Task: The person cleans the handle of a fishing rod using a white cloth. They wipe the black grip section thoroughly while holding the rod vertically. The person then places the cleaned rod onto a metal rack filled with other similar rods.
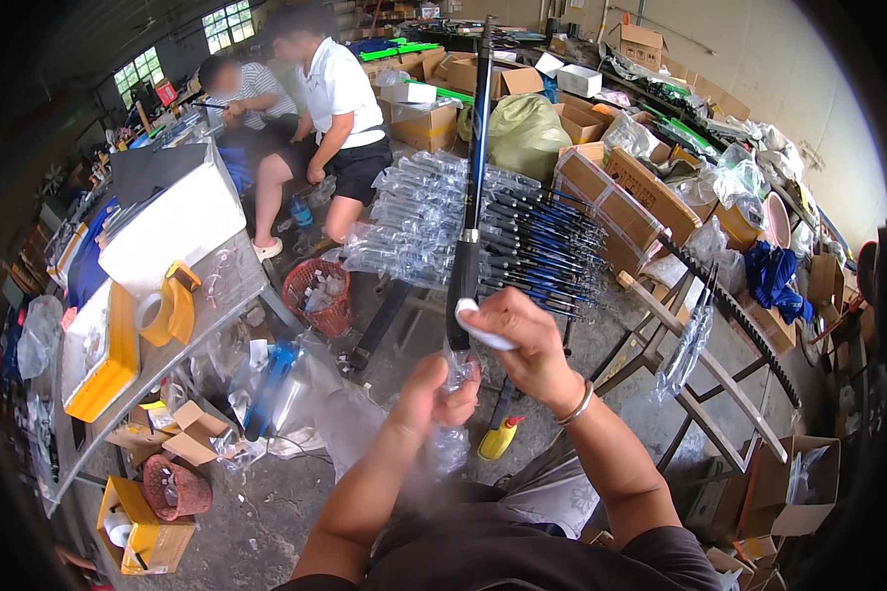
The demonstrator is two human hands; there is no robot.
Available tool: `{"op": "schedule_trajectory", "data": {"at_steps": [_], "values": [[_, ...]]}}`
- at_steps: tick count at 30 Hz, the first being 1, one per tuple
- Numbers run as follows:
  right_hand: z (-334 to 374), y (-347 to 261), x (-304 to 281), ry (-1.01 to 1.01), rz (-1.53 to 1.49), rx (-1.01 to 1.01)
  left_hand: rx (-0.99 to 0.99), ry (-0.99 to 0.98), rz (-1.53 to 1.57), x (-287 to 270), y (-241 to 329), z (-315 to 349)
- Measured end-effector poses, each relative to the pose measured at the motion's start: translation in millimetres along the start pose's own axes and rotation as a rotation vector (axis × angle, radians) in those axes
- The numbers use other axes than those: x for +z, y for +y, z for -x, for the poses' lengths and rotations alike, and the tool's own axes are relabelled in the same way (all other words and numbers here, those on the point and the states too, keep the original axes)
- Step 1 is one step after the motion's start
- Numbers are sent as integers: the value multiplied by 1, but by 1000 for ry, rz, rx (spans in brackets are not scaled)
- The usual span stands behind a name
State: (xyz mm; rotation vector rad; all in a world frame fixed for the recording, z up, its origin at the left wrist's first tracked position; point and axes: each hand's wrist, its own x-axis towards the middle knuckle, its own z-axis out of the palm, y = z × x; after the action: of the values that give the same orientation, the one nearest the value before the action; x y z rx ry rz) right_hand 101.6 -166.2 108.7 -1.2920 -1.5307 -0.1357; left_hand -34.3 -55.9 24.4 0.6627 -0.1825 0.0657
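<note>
Both hands are nearly closed and meet at the near end of a long black-and-blue rod [476,167] that points away from the wearer. Left hand [434,394] curls around clear plastic [456,369] at the rod's butt, probably to steady it; how much of the rod lies inside that grip I cannot tell. Right hand [524,335], just above, pinches a white cloth [487,337] between thumb and fingers against the dark handle. Held lengthwise like this, the handle seems easy to reach from the right.

Beyond the hands, more rods [547,246] lie side by side, plastic sleeves [404,222] toward the left, perhaps to keep their ends aligned. Left of the hands, a grey surface [192,347] carries a yellow tape dispenser [179,300]; 2 people sit farther off.
</note>
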Motion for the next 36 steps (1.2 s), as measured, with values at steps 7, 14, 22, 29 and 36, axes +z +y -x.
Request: {"op": "schedule_trajectory", "data": {"at_steps": [7,14,22,29,36], "values": [[-34,-5,-22,69,117,-66,16,7,-54,5,4,-3],[-7,-3,-3,-9,156,-67,42,50,-125,3,8,-5],[-43,-2,-26,69,256,-72,35,26,-171,6,11,-8],[-7,-2,1,-85,187,-59,78,122,-206,3,11,-6],[-48,-3,-25,56,218,-74,63,94,-229,5,11,-7]]}}
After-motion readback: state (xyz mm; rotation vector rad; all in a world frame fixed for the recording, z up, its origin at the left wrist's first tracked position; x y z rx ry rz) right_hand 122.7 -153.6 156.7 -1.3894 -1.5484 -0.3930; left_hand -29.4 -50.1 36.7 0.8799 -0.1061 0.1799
